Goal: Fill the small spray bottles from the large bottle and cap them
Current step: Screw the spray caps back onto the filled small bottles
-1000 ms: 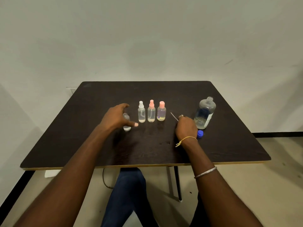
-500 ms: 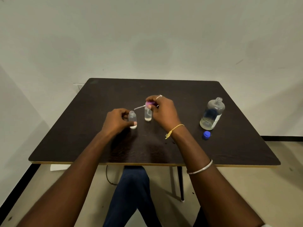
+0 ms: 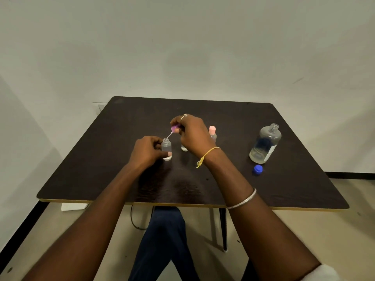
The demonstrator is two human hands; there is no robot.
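Note:
My left hand [image 3: 146, 151] grips a small clear uncapped bottle [image 3: 166, 149] that stands upright on the dark table [image 3: 113, 179]. My right hand [image 3: 194, 134] pinches a purple spray cap [image 3: 175, 128] just above and right of that bottle, its thin dip tube [image 3: 169, 135] slanting down to the open neck. Behind my right hand stand two more small bottles, one mostly hidden [image 3: 184, 148] and one with a pink cap [image 3: 212, 133]. The large clear bottle [image 3: 265, 144] stands open at the right, partly full.
A blue cap [image 3: 258, 169] lies on the table in front of the large bottle. The table's yellow front edge [image 3: 172, 204] runs just above my knee. A plain wall rises behind the table, and floor shows on both sides.
My right hand brought the spray cap from the right side over to the bottle in my left hand. The dip tube tip has come down to the open neck.

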